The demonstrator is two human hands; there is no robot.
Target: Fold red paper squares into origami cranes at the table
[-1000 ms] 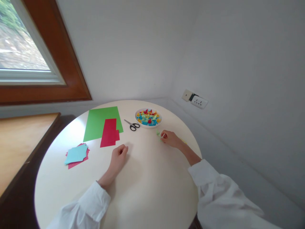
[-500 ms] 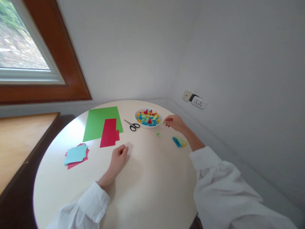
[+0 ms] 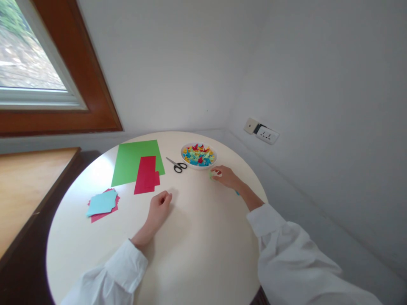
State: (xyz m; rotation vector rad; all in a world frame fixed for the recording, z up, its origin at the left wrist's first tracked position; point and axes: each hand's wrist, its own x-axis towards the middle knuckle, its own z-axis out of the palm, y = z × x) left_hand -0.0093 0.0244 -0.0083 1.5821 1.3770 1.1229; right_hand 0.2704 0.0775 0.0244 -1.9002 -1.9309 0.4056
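My right hand (image 3: 225, 177) reaches over the table's right side with thumb and fingers apart. A small pale green folded paper piece (image 3: 211, 174) lies at its fingertips; I cannot tell whether they touch it. Just behind stands a white bowl (image 3: 199, 167) full of small pointed folded paper pieces in red, yellow, blue and pale green, shaped like cranes. Under my right wrist only a bit of blue paper (image 3: 237, 192) peeks out. My left hand (image 3: 160, 206) rests on the table in a loose fist, nothing visible in it.
Black-handled scissors (image 3: 178, 167) lie left of the bowl. A green sheet (image 3: 127, 163) carries part of the red paper (image 3: 145, 176). Light blue squares (image 3: 101, 202) sit over red ones at the left. Walls with a socket (image 3: 267, 135) border the round table (image 3: 203, 254).
My right hand has left the bowl's right edge, come nearer and to the left, to the pale green piece on the table. The piece it held is gone from its fingers. My left hand stays put.
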